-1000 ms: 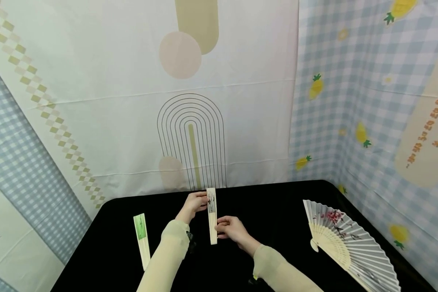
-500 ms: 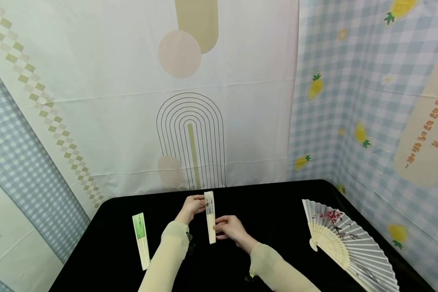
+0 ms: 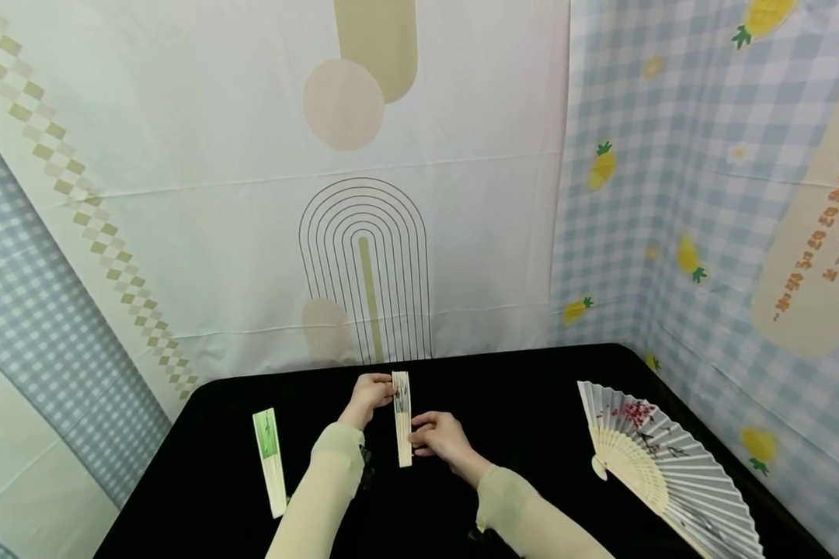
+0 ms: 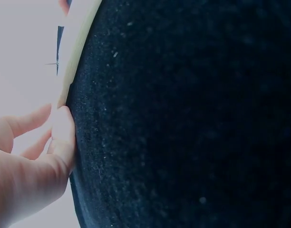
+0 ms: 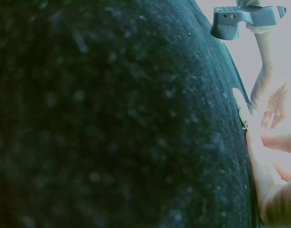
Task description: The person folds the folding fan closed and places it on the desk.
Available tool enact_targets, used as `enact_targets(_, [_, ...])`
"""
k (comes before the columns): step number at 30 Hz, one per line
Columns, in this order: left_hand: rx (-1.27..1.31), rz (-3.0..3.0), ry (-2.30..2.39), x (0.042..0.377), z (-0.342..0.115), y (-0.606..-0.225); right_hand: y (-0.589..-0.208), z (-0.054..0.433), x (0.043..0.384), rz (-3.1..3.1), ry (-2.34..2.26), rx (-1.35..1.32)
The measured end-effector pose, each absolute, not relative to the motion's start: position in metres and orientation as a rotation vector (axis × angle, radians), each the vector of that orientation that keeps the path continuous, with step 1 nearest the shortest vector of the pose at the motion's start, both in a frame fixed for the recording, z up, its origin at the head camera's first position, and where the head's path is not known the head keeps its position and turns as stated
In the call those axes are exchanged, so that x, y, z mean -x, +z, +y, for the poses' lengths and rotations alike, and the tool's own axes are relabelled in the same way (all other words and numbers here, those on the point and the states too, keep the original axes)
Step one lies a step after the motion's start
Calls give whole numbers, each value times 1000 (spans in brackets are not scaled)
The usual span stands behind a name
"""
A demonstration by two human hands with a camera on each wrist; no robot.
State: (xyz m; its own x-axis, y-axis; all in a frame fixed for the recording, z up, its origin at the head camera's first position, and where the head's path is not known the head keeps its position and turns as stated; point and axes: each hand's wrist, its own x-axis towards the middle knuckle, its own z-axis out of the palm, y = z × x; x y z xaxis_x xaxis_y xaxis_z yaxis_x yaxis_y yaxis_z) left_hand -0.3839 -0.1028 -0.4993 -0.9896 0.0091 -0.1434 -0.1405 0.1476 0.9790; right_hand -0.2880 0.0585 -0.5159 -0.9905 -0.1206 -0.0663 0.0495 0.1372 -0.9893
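Note:
A folded hand fan (image 3: pixel 403 435) with pale wooden ribs and a grey-patterned leaf lies lengthwise between both hands, at the middle of the black table in the head view. My left hand (image 3: pixel 369 398) pinches its far, patterned end from the left side. Lower down, the thumb and fingers of my right hand (image 3: pixel 450 441) pinch the ribs near the closer end. In the left wrist view the fan's pale edge (image 4: pixel 79 52) runs up from the thumb and fingers of the left hand (image 4: pixel 36 171). The right wrist view catches the right hand (image 5: pixel 274 194) low at the right border.
Left on the black table (image 3: pixel 503 388) lies a second folded fan (image 3: pixel 270 463) with a green leaf, close to the left sleeve. A spread grey fan (image 3: pixel 671 466) with red blossoms lies at the right. Patterned cloth (image 3: pixel 489 233) hangs behind the table.
The fan's far end has come down and slightly left, together with the left hand. The right hand has shifted a little left, still at the near ribs. The other fans stay put.

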Motion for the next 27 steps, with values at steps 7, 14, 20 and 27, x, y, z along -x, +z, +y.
enact_targets(7, [123,2285,1969,387,-100,-498,-513,62,289,2252,-1987,79])
enact_targets(14, [138,2229,2021,389,-104,-484,-514,82,295,2244,-2008,117])
enact_targets(20, [93,2084,2061,392,-99,-464,-510,117,304,2315,-2065,-33])
enact_targets(27, [-64,1969,2028,393,-69,-451,-496,174,307,2377,-2112,-171])
